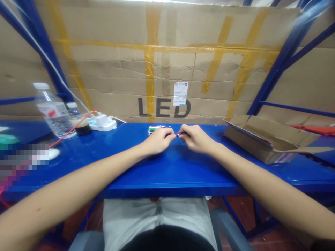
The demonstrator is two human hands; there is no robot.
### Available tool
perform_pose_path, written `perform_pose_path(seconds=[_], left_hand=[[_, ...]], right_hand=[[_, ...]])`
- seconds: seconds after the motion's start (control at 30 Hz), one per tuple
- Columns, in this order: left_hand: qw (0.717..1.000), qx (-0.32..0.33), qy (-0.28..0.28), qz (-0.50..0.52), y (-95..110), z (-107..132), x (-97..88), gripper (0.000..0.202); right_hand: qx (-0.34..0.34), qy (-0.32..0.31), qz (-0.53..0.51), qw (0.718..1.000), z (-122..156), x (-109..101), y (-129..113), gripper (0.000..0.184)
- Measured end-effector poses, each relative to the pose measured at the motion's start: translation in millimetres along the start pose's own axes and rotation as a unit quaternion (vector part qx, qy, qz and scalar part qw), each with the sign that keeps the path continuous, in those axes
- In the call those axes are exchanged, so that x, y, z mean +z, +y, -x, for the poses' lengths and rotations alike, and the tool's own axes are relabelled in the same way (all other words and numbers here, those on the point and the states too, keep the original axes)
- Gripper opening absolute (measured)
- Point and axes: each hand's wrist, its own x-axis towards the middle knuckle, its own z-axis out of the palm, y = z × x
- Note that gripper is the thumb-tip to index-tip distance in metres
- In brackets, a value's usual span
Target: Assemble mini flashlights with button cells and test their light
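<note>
Between my two hands, above the blue table (172,170), is a thin dark purple pen (177,135), held roughly level. My left hand (160,140) pinches one end of it with thumb and forefinger. At the other end the fingers of my right hand (196,138) are closed round it, hiding most of that part. Just behind my left hand lies a row of several pens (154,129) with coloured and white parts, partly covered by the hand.
An open cardboard box (261,143) stands at the right. To the left are a water bottle (53,111), a cup of dark liquid (82,126), a white power strip (106,124) and a red cable (69,131). A large cardboard sheet (117,80) rises behind the table.
</note>
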Motion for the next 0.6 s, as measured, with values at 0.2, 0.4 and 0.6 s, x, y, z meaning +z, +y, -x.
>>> perform_pose_path(seconds=[0.2, 0.4, 0.6], left_hand=[[0.990, 0.069, 0.032, -0.119, -1, 3, -1.2, 0.018], [0.994, 0.060, 0.051, -0.080, 1, 1, -4.1, 0.013], [0.993, 0.077, 0.048, -0.079, -2, 1, -3.8, 0.008]], right_hand=[[0.063, 0.003, -0.070, 0.996, -3, 2, -4, 0.012], [0.048, 0.007, -0.063, 0.997, -6, -8, -3, 0.008], [0.020, -0.009, -0.041, 0.999, -6, -10, 0, 0.009]])
